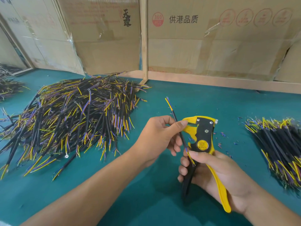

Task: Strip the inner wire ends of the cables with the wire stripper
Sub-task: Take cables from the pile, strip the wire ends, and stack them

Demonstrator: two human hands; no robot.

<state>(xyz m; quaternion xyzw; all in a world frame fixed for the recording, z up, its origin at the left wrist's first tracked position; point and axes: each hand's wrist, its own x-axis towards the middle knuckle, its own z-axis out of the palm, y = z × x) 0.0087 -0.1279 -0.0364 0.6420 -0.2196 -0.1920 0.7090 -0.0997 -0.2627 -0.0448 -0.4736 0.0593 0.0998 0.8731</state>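
My left hand (pixel 160 137) pinches a short black cable (pixel 176 121) between thumb and fingers, holding it tilted in front of me. Yellow, blue and brown inner wires stick out at its far end, and the near end with its wires lies against my right thumb. My right hand (pixel 216 175) grips the handles of a yellow and black wire stripper (pixel 204 136), jaws pointing up and left, right beside the cable. Whether the jaws touch the cable I cannot tell.
A big heap of black cables (pixel 70 119) with coloured wire ends lies at the left on the green table (pixel 146 185). A smaller cable pile (pixel 278 145) sits at the right. Insulation scraps (pixel 223 136) are scattered near the stripper. Cardboard sheets (pixel 211 46) and a wooden frame (pixel 144 39) stand behind.
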